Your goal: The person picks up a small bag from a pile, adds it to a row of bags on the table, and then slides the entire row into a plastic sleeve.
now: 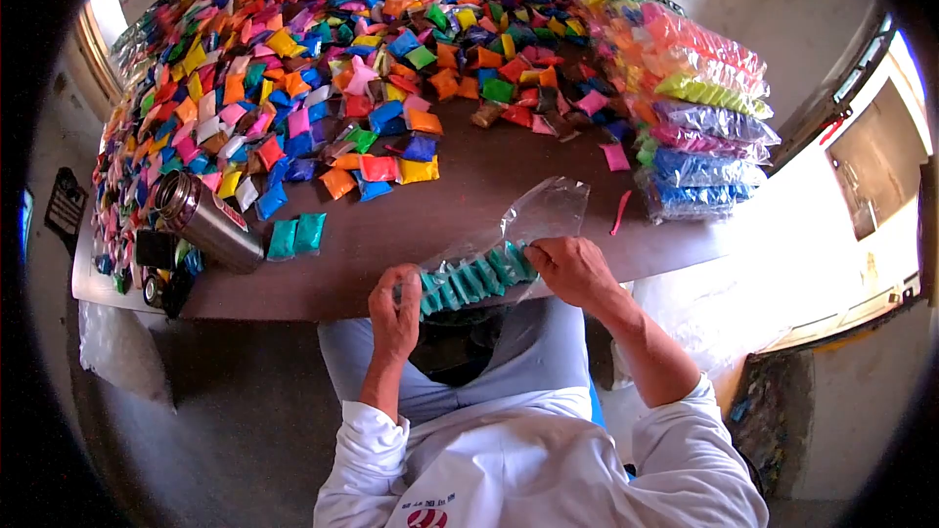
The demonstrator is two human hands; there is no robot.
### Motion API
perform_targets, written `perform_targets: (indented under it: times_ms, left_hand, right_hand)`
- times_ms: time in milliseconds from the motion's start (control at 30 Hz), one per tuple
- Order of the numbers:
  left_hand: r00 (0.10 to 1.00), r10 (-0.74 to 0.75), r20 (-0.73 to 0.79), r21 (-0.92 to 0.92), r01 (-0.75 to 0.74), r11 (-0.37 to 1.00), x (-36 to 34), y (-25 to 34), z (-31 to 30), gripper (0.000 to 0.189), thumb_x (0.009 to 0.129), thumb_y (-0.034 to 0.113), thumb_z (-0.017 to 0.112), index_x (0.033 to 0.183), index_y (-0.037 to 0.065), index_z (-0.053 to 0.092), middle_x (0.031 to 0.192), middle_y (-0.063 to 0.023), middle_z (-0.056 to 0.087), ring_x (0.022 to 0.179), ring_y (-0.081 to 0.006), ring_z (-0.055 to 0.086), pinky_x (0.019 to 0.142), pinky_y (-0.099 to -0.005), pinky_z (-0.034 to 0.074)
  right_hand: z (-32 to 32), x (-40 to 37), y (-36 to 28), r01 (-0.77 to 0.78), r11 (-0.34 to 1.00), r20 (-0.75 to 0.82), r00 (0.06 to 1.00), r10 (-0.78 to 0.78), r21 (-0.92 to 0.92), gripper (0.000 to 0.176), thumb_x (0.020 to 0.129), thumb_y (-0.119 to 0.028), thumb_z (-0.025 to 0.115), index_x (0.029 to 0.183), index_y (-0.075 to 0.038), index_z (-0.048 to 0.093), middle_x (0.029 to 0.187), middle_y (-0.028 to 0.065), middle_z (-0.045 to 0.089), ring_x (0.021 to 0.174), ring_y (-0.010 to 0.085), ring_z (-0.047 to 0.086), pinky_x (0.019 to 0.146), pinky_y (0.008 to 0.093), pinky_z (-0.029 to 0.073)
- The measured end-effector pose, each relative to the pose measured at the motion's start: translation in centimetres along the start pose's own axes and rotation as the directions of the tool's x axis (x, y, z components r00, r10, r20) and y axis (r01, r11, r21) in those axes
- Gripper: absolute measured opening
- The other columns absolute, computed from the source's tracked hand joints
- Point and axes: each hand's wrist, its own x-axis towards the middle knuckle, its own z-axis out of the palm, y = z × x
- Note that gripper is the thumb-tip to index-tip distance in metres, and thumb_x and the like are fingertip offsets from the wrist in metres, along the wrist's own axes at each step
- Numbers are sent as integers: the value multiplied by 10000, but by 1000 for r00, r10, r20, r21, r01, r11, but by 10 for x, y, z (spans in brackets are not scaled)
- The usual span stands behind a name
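Observation:
A clear plastic bag [548,203] holds a row of several teal packets [474,281] at the table's front edge. My left hand [395,311] is closed around the left end of the bag. At the other end, the fingers of my right hand [569,269] grip the bag beside the last packets. The upper part of the bag stands up loose and see-through beyond the row. Two more teal packets [296,235] lie side by side on the table, left of my left hand.
A large heap of small coloured packets [323,68] covers the back and left of the table [469,186]. Filled bags [709,161] are stacked at the right. An open steel flask [210,220] stands tilted-looking at the left, near a black device [161,274]. A red strip [620,212] lies right of centre.

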Motion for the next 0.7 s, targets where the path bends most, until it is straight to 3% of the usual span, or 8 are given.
perform_targets:
  times_ms: [233,333,433,500,533,600,633,700]
  left_hand:
    - [998,57,-15,36,-56,998,-1,3,1,339,947,327,509,955,6,618,869,-112,630,807,-198,590,755,-332,464]
    - [998,55,-16,18,-54,998,-1,1,1,331,947,316,511,960,3,618,868,-112,631,810,-201,593,762,-332,465]
    - [997,66,-28,55,-64,996,0,3,1,326,946,312,515,970,4,618,874,-115,633,811,-207,597,760,-332,467]
    - [996,81,-40,95,-77,992,-2,3,1,323,945,310,519,976,4,619,879,-118,635,812,-212,600,757,-331,468]
    - [998,53,-23,9,-53,999,-3,0,2,306,942,297,523,976,8,619,883,-125,638,818,-226,607,757,-336,470]
    - [999,27,-20,-68,-28,997,-1,-6,3,289,938,283,527,975,11,620,886,-133,640,823,-240,614,757,-341,472]
    - [995,95,-41,-8,-96,995,-1,-7,5,275,932,273,533,970,15,620,896,-138,644,832,-255,619,759,-352,474]
    - [990,125,-62,86,-120,989,-1,-15,5,250,921,254,543,961,19,619,919,-147,648,850,-280,627,769,-371,479]
  right_hand:
    - [-13,-4,-7,56,998,87,995,-54,-15,243,890,-229,531,882,-12,642,794,211,630,729,393,609,649,453,478]
    - [-11,-2,3,122,991,93,989,-116,-60,235,909,-217,515,910,-17,637,744,182,626,652,330,624,605,413,488]
    - [-32,-1,0,74,984,89,992,-89,161,246,904,-242,512,858,-28,626,753,210,628,682,360,635,616,442,492]
    - [-64,0,-15,-133,931,69,991,117,339,204,905,-187,544,933,-8,638,749,168,639,611,245,632,575,368,489]
    - [-73,2,-24,-133,931,71,991,116,339,204,905,-187,544,933,-8,638,749,168,639,611,245,632,575,368,489]
    - [-84,9,-44,90,853,-186,982,9,515,204,896,-163,577,982,12,640,743,131,641,584,163,609,560,315,484]
    - [-88,14,-53,103,846,-178,984,-10,524,204,896,-163,577,982,12,640,743,131,641,584,163,609,560,315,484]
    - [-83,29,-74,296,881,-224,948,-225,368,211,881,-148,587,1016,5,643,761,128,656,619,201,636,580,326,497]
